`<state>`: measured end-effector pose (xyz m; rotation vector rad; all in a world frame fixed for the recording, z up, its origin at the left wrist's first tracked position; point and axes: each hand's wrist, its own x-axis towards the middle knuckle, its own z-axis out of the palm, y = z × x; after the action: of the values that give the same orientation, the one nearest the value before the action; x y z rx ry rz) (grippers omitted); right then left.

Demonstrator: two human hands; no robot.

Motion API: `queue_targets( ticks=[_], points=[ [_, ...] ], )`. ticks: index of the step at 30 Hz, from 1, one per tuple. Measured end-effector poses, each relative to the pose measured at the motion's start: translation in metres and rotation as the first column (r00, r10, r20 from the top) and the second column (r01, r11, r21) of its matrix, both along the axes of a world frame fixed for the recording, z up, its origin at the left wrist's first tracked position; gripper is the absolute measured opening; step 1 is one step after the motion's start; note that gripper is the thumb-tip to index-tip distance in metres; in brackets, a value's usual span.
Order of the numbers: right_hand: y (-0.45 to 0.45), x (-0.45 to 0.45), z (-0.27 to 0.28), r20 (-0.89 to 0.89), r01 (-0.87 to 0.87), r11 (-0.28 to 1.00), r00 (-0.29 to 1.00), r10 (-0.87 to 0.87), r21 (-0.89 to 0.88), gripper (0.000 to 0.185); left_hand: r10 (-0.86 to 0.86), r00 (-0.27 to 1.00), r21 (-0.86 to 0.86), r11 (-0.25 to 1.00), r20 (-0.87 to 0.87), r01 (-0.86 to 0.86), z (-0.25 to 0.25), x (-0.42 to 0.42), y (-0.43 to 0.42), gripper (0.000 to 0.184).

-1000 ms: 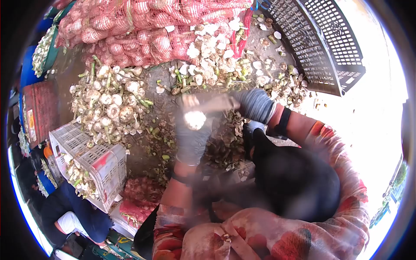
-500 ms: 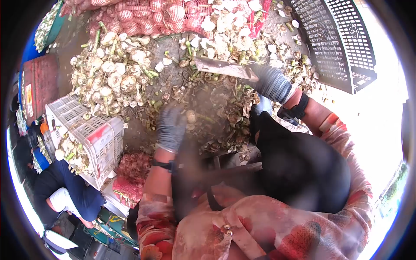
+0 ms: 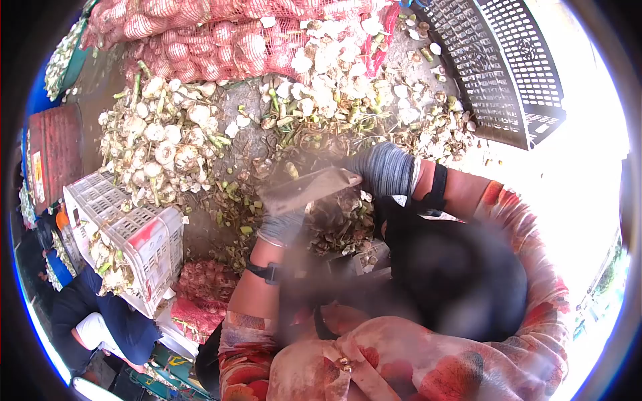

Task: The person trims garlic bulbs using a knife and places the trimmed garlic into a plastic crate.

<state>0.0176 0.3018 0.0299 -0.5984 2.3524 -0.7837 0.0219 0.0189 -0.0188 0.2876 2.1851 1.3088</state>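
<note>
My right hand (image 3: 384, 170), in a grey striped glove, is closed round the handle of a wide-bladed knife (image 3: 307, 190). Its blade points left and lies across my view of my left hand (image 3: 282, 227), also gloved. Only the wrist and back of that hand show clearly; blade and blur hide its fingers and anything in them. Beneath both hands is a litter of cut garlic stalks and dry leaves (image 3: 234, 237). A heap of garlic bulbs (image 3: 164, 140) with stems lies to the upper left, and pale trimmed garlic (image 3: 328, 60) is strewn ahead.
Red net sacks of garlic (image 3: 221, 50) lie at the far side. A black slotted crate (image 3: 468, 67) stands upper right. At left is a white crate (image 3: 157, 250) with garlic; a smaller red net sack (image 3: 204, 287) is beside it. Another person (image 3: 110, 314) bends at lower left.
My right hand has brought the knife down and left, over my left hand. My left hand has shifted right and slightly nearer my body. The whole view has moved a little.
</note>
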Motion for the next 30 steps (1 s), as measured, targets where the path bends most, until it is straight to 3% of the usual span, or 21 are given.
queue_targets(
  ticks=[1,2,3,5,6,7,9,10,11,14,15,16,18,19,21,23,25,26,27,30],
  points=[
    [0.004,-0.004,-0.016,0.144,-0.017,0.998,0.99,0.007,0.065,0.025,-0.114,0.988,-0.066,0.992,-0.104,0.108,0.02,-0.008,0.01,0.026],
    [0.02,0.003,-0.024,0.089,0.069,0.971,0.992,-0.092,0.231,0.03,0.182,0.938,0.032,0.979,0.295,-0.2,0.05,-0.009,0.023,0.022],
    [0.038,0.003,-0.036,0.155,0.036,0.962,0.985,-0.08,0.272,0.036,0.195,0.941,0.034,0.977,0.277,-0.212,0.055,-0.015,0.022,0.022],
    [0.045,0.013,-0.065,0.146,0.128,0.972,0.977,-0.158,0.199,0.041,0.167,0.918,-0.271,0.96,0.359,-0.069,0.058,-0.015,0.017,0.02],
    [0.033,0.004,-0.021,0.228,0.27,0.958,0.931,-0.285,0.096,0.047,0.171,0.917,-0.225,0.97,0.36,-0.093,0.057,-0.012,0.024,0.019],
    [0.021,-0.001,-0.012,0.139,0.319,0.935,0.944,-0.299,-0.157,0.055,0.161,0.914,-0.222,0.972,0.371,-0.081,0.058,-0.01,0.036,0.019],
    [-0.007,-0.012,0.007,0.227,0.378,0.86,0.922,-0.315,-0.342,0.057,0.032,0.985,-0.027,0.999,0.172,-0.028,0.063,-0.012,0.063,0.025],
    [-0.015,-0.014,0.007,0.247,0.374,0.848,0.922,-0.297,-0.376,0.054,-0.035,0.986,-0.006,0.999,0.164,0.037,0.058,-0.016,0.066,0.037],
    [-0.02,-0.015,0.006,0.263,0.366,0.835,0.925,-0.276,-0.411,0.051,-0.037,0.986,-0.006,0.999,0.165,0.039,0.058,-0.016,0.064,0.037],
    [-0.012,-0.013,-0.01,0.235,0.445,0.733,0.895,-0.378,-0.515,0.045,0.154,0.912,0.386,0.87,0.38,-0.307,0.102,-0.024,0.066,0.058],
    [-0.009,-0.015,-0.009,0.24,0.445,0.731,0.895,-0.375,-0.517,0.045,0.158,0.911,0.38,0.871,0.382,-0.311,0.1,-0.023,0.064,0.058],
    [-0.004,-0.022,0.004,0.453,0.549,0.736,0.814,-0.364,-0.395,0.043,0.171,0.933,0.351,0.893,0.316,-0.283,0.095,-0.021,0.062,0.053],
    [0.002,-0.029,0.043,0.698,0.702,0.685,0.589,-0.407,-0.194,0.037,0.175,0.972,0.25,0.945,0.156,-0.21,0.097,-0.019,0.069,0.048],
    [-0.001,-0.026,0.033,0.698,0.706,0.683,0.585,-0.414,-0.187,0.037,0.169,0.972,0.255,0.945,0.161,-0.207,0.097,-0.018,0.071,0.048],
    [-0.01,-0.019,0.004,0.636,0.756,0.519,0.636,-0.437,-0.4,0.035,0.195,0.934,0.309,0.906,0.299,-0.289,0.097,-0.02,0.073,0.046],
    [-0.004,-0.013,-0.009,0.61,0.752,0.487,0.652,-0.451,-0.444,0.037,0.216,0.916,0.302,0.897,0.337,-0.323,0.095,-0.025,0.07,0.043],
    [-0.002,-0.013,0.005,0.355,0.712,0.541,0.697,-0.623,-0.448,0.039,0.277,0.87,0.271,0.873,0.409,-0.405,0.094,-0.03,0.063,0.041],
    [0.0,-0.013,0.018,0.332,0.704,0.609,0.71,-0.621,-0.367,0.025,0.292,0.825,0.292,0.835,0.483,-0.467,0.093,-0.031,0.068,0.042],
    [0.003,-0.014,0.025,0.33,0.699,0.61,0.714,-0.617,-0.372,0.025,0.304,0.774,0.306,0.791,0.555,-0.53,0.092,-0.033,0.073,0.043],
    [0.008,-0.016,0.039,0.216,0.572,0.779,0.82,-0.531,-0.257,0.026,0.238,0.773,0.514,0.628,0.589,-0.585,0.098,-0.039,0.077,0.046]
  ],
)
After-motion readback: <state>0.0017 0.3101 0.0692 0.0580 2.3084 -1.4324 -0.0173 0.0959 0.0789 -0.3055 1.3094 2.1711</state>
